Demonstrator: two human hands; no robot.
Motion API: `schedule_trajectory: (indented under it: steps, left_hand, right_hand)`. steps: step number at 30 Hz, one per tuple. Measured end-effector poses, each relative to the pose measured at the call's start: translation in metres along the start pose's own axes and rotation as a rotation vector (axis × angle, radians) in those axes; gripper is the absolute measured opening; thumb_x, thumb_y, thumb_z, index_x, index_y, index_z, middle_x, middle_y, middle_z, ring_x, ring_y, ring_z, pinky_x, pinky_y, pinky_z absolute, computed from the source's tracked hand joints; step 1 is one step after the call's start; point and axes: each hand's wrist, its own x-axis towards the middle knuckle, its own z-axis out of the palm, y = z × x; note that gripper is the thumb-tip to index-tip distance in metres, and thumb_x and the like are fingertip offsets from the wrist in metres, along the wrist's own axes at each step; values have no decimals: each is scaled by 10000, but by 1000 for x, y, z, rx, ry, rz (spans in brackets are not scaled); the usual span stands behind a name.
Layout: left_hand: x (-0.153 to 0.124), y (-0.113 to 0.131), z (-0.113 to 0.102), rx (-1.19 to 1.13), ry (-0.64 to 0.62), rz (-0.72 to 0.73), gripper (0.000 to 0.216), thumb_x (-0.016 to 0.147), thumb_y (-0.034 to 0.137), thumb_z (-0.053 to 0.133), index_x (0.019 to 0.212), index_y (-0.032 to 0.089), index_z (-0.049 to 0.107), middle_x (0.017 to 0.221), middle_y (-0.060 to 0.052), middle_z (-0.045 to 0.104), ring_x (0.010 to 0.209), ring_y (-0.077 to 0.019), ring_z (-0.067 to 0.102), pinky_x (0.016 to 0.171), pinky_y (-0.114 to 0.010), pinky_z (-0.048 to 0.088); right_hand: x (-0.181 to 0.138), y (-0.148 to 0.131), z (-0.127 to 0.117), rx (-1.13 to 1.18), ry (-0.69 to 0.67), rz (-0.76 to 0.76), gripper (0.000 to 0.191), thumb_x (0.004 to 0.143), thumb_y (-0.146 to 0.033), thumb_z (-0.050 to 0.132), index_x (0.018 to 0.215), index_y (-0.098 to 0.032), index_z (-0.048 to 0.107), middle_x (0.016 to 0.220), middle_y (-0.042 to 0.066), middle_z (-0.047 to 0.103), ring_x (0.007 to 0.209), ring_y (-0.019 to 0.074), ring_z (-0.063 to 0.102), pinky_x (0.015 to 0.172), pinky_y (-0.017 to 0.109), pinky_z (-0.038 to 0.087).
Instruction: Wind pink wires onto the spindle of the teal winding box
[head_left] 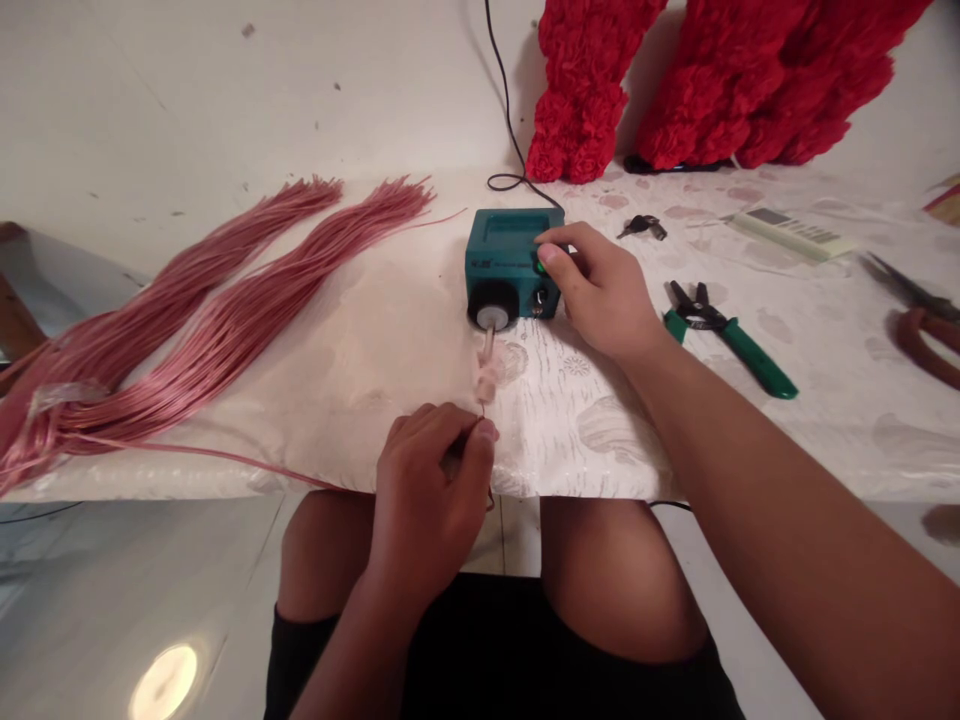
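Note:
A small teal motor box (513, 240) with a round pale spindle (492, 318) on its front stands on the table. My right hand (596, 285) is at its right front corner, thumb and forefinger close together on it by a green-lit switch. From the spindle a short rod points toward me, with a pale pink piece (486, 378) at its end. Just in front of that piece, my left hand (439, 460) pinches a thin strand between thumb and forefinger. A pink strand (247, 458) runs along the table edge from the bundles toward that hand.
Two bundles of pink strands (247, 340) lie at the left. Green-handled pliers (742, 345), dark keys (643, 228), a pale remote control (799, 232) and scissors (926, 325) lie at the right. Red artificial flowers (577, 110) stand against the wall. A black cord (504, 80) rises behind the box.

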Motion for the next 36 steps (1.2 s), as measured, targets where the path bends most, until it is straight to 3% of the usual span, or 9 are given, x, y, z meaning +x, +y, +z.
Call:
schedule_trajectory:
  steps: [7, 24, 36]
  left_hand:
    - [0, -1, 3, 12, 31, 8, 194, 903, 167, 587, 712, 196, 593, 698, 35, 603, 716, -150, 551, 771, -358, 401]
    - [-1, 0, 6, 72, 88, 46, 149, 889, 159, 634, 750, 198, 669, 729, 34, 663, 741, -154, 562, 781, -362, 410]
    - [-2, -1, 4, 57, 65, 44, 218, 909, 156, 609, 695, 196, 595, 674, 43, 593, 711, -147, 528, 761, -353, 391]
  right_hand:
    - [-1, 0, 0, -8, -3, 12, 392, 991, -554, 520, 1094, -225, 707, 767, 9, 647, 676, 161, 597, 654, 312, 466]
    - [0, 1, 0, -25, -6, 21, 447, 974, -620, 512, 1097, -237, 707, 727, 1, 645, 633, 160, 582, 651, 325, 468]
    - [0, -1, 0, -59, 16, 12, 295, 983, -440, 549, 1082, -226, 727, 725, 1, 636, 642, 152, 566, 655, 300, 468]
